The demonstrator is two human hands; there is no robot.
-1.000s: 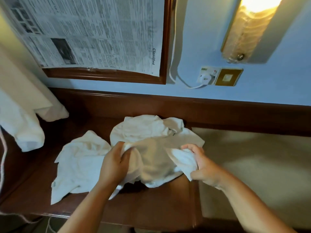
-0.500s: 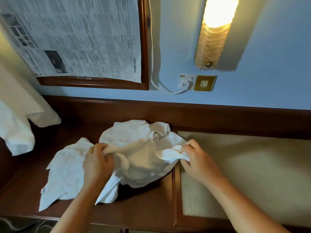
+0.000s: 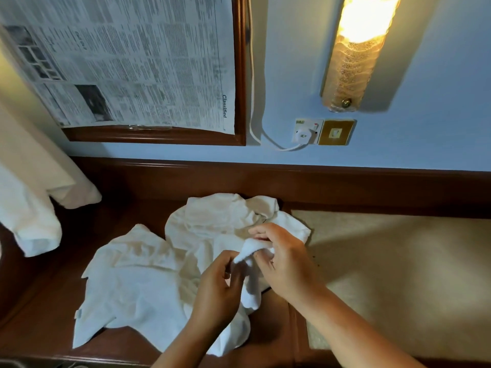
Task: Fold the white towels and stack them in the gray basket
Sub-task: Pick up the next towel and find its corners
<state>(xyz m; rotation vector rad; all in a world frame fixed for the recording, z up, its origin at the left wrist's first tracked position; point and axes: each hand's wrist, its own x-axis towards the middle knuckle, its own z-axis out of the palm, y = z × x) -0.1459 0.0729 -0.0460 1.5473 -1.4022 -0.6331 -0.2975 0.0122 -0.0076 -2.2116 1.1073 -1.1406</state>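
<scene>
While both hands are working close together at lower centre of the frame, the right hand (image 3: 283,258) is pinching a bunched corner of the white towel (image 3: 212,224), curled round it. The left hand (image 3: 218,288) is gripping the same fold, which is running top-to-bottom between them. The towel's bulk is lying on the desk (image 3: 271,330), upper left of both hands.

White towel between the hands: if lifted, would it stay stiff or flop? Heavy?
Probably floppy: the towel droops in soft folds where the left hand and right hand pinch it. Likely light, since fingertips lift its edge. Unlikely to roll: it lies crumpled on the wooden top.
</scene>
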